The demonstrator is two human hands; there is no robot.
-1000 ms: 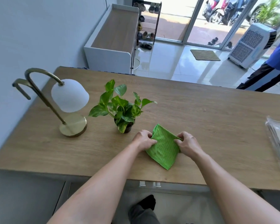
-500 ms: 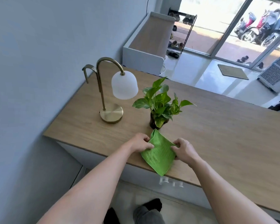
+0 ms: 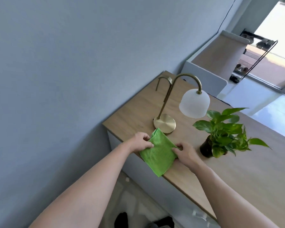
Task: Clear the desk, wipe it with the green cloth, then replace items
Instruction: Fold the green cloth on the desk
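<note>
Both bare hands were on the folded bright green microfibre cloth [image 3: 157, 153], which lay at the near edge of the light wood-grain desk [image 3: 247, 176], close to the desk's left end, with one corner hanging just past the edge. Left hand [image 3: 139, 142] pinched the cloth's left side between thumb and curled fingers; right hand [image 3: 186, 154] gripped the right side the same way, fingers bunching the fabric. Cloth's far corner sat just beside, possibly touching, the round base of the brass table lamp [image 3: 164, 123] with curved neck and frosted white glass shade; contact could not be confirmed. Small leafy green potted plant in a dark pot [image 3: 224, 137] stood on the desk to the right of the right hand, apart from the cloth. Pale blue-grey wall [image 3: 72, 63] ran along the desk's left end. View strongly tilted.
</note>
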